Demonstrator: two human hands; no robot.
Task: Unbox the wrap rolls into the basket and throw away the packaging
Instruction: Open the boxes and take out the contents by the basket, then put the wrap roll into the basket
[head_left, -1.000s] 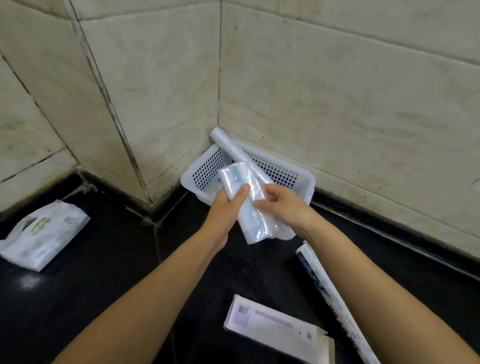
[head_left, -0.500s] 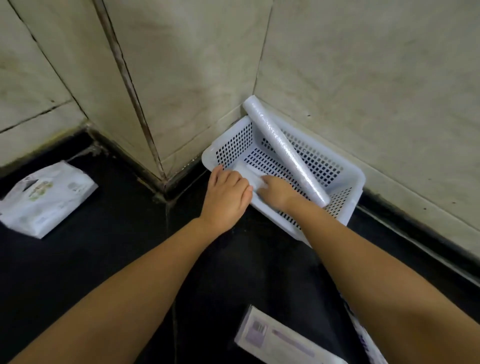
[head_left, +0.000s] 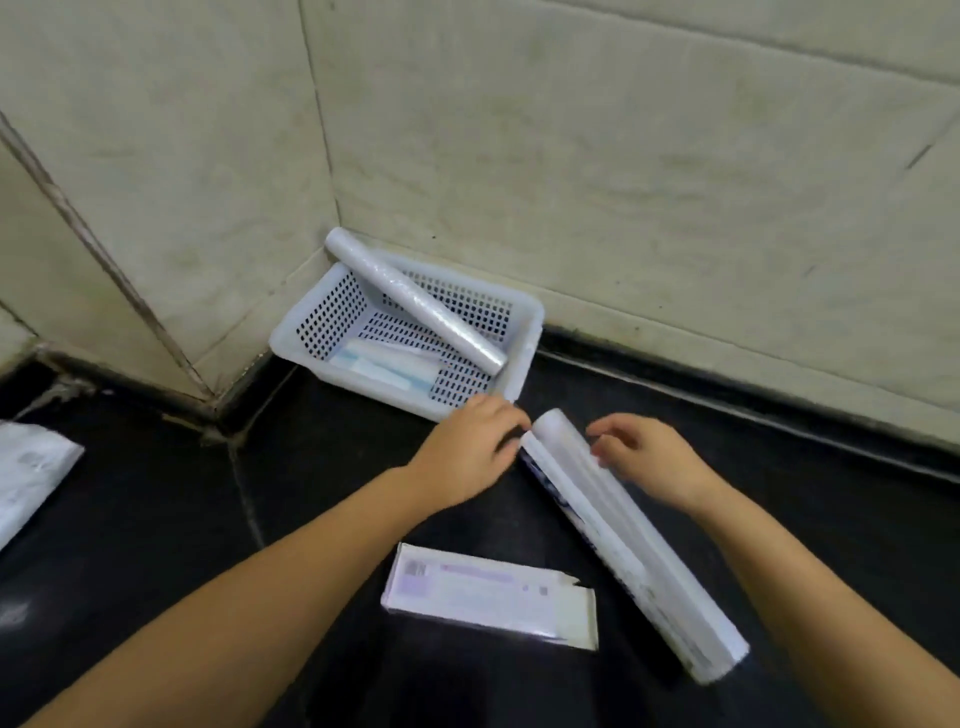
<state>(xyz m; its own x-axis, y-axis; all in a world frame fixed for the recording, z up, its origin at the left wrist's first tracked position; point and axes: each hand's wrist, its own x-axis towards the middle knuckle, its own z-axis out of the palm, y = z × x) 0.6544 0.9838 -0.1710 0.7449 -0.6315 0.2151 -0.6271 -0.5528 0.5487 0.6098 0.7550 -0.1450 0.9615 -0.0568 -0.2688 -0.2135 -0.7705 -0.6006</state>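
Two rolls were already in the basket (head_left: 524, 332) at the surface's back corner; my left hand (head_left: 467, 452) and right hand (head_left: 649, 457), fingers loosely open and gripping nothing, flanked the long boxed roll (head_left: 623, 540) — next, probably pull its roll out.

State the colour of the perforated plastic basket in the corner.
White, clearest in the head view.

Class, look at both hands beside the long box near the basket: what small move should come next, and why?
Probably close both hands on the long box and lift it for opening. The left hand and right hand flank its near-basket end, open, neither gripping yet. The basket already holds two rolls, while this box lies on the counter.
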